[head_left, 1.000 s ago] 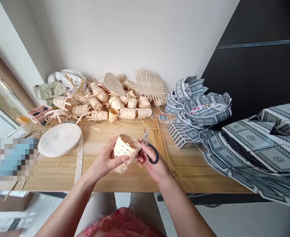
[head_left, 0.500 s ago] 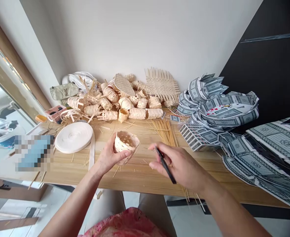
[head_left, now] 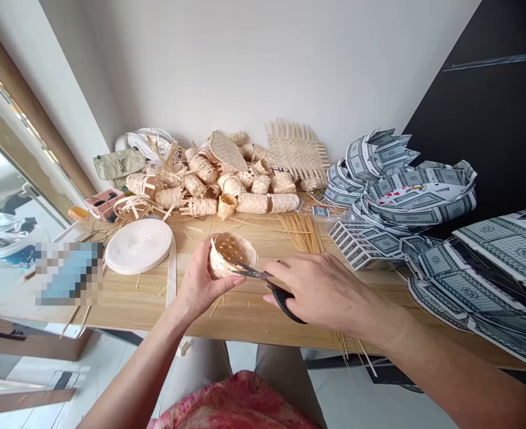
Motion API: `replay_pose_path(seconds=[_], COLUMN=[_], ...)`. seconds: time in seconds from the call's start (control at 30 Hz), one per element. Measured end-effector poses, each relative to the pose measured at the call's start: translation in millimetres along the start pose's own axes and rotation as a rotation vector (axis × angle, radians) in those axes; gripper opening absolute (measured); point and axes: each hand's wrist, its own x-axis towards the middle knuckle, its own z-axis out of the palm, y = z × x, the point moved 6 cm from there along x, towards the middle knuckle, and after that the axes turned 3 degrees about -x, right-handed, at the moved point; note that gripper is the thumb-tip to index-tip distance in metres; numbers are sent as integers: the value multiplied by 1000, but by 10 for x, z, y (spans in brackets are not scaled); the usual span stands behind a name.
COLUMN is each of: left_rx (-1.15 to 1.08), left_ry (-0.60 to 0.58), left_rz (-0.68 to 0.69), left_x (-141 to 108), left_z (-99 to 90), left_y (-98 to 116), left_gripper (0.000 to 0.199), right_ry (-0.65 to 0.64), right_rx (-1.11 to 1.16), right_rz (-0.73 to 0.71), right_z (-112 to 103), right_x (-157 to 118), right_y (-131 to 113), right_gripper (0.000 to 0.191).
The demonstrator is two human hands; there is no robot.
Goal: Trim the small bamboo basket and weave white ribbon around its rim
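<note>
Basket [head_left: 222, 261] in the left hand [head_left: 201, 281], scissors [head_left: 258, 274] at its right side

The basket is above the near-middle part of the tabletop [head_left: 129, 301], held by the left hand, which closes around its left side with the thumb along the near wall. The right hand [head_left: 323, 292] is on the other side of the basket, to the right and slightly nearer to the person, and it grips the scissors by the black handles. The blades point left, across the near right part of the rim, and their tips are a little apart. If the metal touches a strip, I cannot tell. The left hand is the nearer one, because it is already on the wall.

The basket is small and round, woven from pale strips with small dark gaps. Its axis is almost upright, the mouth is open upward, and the inside looks more yellow. The rim is somewhat uneven.

Farther out, a white roll [head_left: 138, 245] lies to the left, thin sticks [head_left: 305, 232] lie beyond the right hand, and a pile of woven pieces [head_left: 250, 203] is near the wall.
</note>
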Motion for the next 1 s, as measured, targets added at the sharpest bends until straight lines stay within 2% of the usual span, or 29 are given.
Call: replay_pose_path(seconds=[0.33, 0.57, 0.8, 0.93, 1.0], left_rx=[-54, -229, -276, -294, -333], left_ry=[-42, -76, -85, 42, 107], left_rz=[-76, -190, -183, -187, -220], left_x=[-40, -59, -54, -40, -50], left_z=[100, 165, 165, 50, 2], left_y=[10, -39, -66, -164, -224], left_gripper=[66, 67, 66, 79, 90], right_ry=[-20, -5, 25, 105, 86], right_rx=[41, 96, 52, 18, 33], right_rz=[8, -6, 0, 123, 228], right_z=[33, 52, 24, -73, -40], right_x=[-6, -14, -15, -75, -110], right_y=[-24, -15, 15, 164, 262], right_gripper=[15, 13, 13, 19, 19])
